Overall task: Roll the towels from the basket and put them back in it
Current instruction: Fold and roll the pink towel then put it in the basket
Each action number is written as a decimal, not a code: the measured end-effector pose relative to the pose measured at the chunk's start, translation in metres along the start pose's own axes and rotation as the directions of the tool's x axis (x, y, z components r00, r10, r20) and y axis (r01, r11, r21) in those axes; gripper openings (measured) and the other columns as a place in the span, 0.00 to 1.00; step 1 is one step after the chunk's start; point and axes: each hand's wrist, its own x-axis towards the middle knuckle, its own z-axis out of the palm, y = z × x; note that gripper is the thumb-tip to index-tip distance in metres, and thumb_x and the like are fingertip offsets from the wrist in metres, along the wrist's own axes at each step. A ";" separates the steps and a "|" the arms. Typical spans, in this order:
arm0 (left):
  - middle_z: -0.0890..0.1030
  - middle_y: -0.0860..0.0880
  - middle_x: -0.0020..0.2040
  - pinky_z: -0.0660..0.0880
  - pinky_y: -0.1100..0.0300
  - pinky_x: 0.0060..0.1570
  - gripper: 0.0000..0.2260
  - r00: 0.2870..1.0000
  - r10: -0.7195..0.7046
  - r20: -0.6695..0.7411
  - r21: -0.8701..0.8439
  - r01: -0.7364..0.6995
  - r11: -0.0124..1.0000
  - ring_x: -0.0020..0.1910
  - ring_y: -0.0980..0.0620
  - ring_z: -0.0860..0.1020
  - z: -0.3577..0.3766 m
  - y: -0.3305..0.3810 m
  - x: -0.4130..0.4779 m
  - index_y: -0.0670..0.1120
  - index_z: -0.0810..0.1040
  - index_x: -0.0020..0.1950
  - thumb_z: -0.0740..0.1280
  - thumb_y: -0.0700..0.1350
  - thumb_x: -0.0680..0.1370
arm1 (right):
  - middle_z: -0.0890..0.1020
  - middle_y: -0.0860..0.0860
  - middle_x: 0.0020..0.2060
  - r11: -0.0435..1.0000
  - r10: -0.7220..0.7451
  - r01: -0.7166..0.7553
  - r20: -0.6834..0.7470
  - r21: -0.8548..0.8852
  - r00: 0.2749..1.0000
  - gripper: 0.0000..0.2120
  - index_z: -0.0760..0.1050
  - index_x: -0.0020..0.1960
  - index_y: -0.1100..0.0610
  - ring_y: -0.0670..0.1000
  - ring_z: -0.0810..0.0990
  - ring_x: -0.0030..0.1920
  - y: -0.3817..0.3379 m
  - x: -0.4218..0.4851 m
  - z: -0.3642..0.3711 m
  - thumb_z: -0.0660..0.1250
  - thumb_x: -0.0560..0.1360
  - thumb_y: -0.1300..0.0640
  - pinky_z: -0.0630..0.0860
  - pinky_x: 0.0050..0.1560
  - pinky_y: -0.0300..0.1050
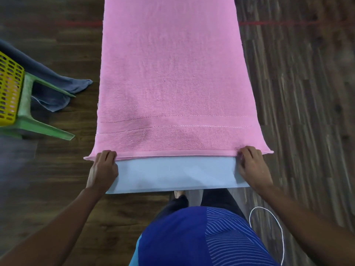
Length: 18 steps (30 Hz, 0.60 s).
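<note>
yellow basket (9,89), green stool (26,104) and grey towel (75,86) sit beside pink towel (172,73).

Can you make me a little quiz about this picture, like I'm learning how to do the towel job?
1. True or false: the pink towel is already rolled up.
2. Look at the left hand and the right hand. Which one grips the near edge of the pink towel? A) left only B) right only C) both
3. Fill in the colour: the basket at the left of the picture is ____.

Key
1. False: it lies spread out flat.
2. C
3. yellow
</note>
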 end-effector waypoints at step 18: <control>0.82 0.38 0.40 0.78 0.44 0.38 0.06 0.997 0.056 -0.052 -0.001 -0.056 0.998 0.38 0.37 0.78 -0.007 0.005 0.002 0.33 0.82 0.44 0.70 0.29 0.68 | 0.82 0.54 0.38 0.999 0.045 -0.045 0.009 -0.021 0.999 0.05 0.79 0.45 0.60 0.58 0.75 0.42 0.000 0.011 -0.007 0.65 0.71 0.60 0.73 0.44 0.54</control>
